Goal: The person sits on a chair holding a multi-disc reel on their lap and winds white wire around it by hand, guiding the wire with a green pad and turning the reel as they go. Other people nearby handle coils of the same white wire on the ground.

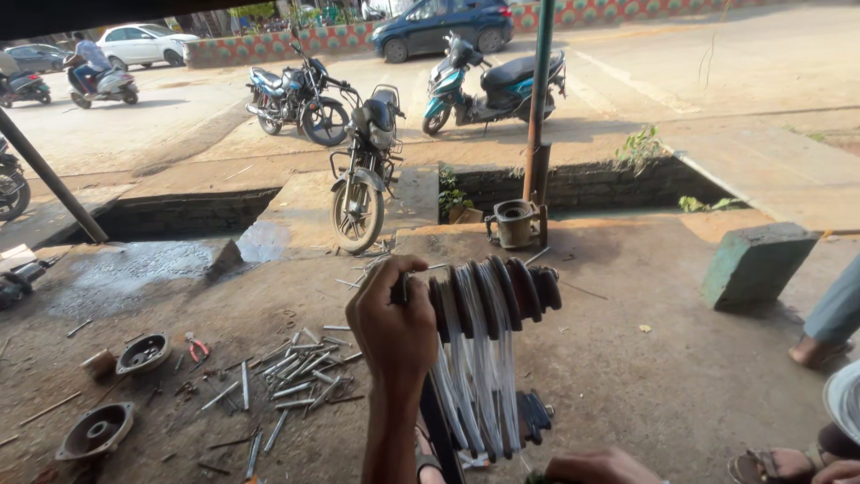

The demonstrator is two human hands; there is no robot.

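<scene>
Left hand (394, 327) fingers clench the black winding former's (493, 296) end; right hand (600, 468) grip unclear.

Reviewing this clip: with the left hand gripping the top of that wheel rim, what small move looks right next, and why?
Probably turn the wheel rim a little further with the left hand. That hand grips the rim's top edge, the spokes hang down toward the hub, and the right hand sits low near the frame's bottom edge, barely visible, so the rim seems held for turning or checking.
</scene>
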